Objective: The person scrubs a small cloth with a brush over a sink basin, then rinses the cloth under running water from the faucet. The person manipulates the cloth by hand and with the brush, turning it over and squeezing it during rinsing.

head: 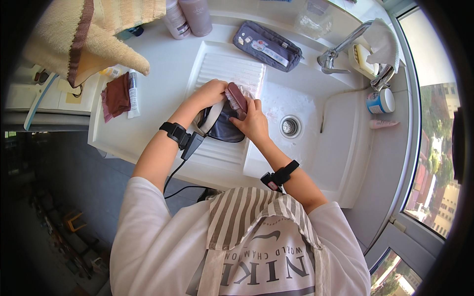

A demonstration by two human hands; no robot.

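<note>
Over the sink's ribbed washboard (pixel 222 151), my right hand (pixel 253 120) grips a scrub brush (pixel 236 97) with a dark red back and pale bristles. Its bristles face a dark fabric item (pixel 226 127) with a light strap or band (pixel 213 116), perhaps a bag or a cap; the picture does not settle which. My left hand (pixel 212 92) holds the upper part of this item, its fingertips close to the brush's upper end. Whitish, wet-looking material lies beside the brush, partly hidden by my right hand.
A grey zippered pouch (pixel 267 46) lies behind the washboard. Right of it stand a chrome faucet (pixel 329 61) and a soap dish (pixel 351 61). The basin has a drain (pixel 290 126). Two bottles (pixel 196 16), a beige towel (pixel 107 37), a brown cloth (pixel 117 95) and a tube (pixel 133 98) are at left.
</note>
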